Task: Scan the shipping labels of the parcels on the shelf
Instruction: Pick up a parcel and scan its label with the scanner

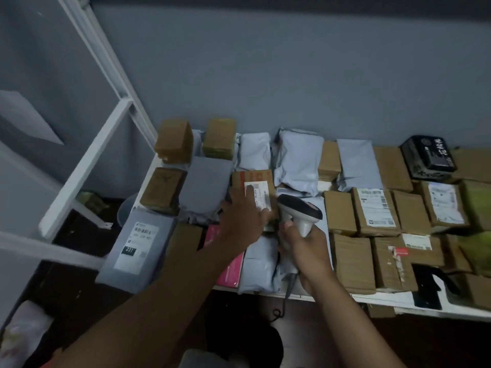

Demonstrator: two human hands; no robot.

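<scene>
Head view, dim light. The shelf [382,301] is lying against a grey wall [292,75], packed with parcels.

Left hand [243,217]: resting on a small brown box [252,181] in the middle of the shelf. Fingers are lying fairly straight, tips touching the white label [261,193] on the box's top; not curling round anything that shows. The thumb side is hidden.

Right hand [305,241]: gripping the handle of a scanner [299,211], fingers wrapping round it. The scanner's dark head is sitting just right of the box, level with the label, pointing up and left. Its cable [288,290] is hanging down past the shelf's front edge.

Surroundings of the box: grey mailers [296,160] are lying behind it and to its right, a grey mailer [206,181] to its left, and a pink packet [228,264] nearer the front, partly under the left forearm.

Left end: three brown boxes [175,140] are standing upright, and a grey bag [138,245] with a label reading 231 is overhanging the shelf's corner.

Right half: flat brown boxes [374,211] are lying in rows, some labels facing up. A black box [427,156] is sitting at the back right.

A white frame [87,166] is rising at the left.
</scene>
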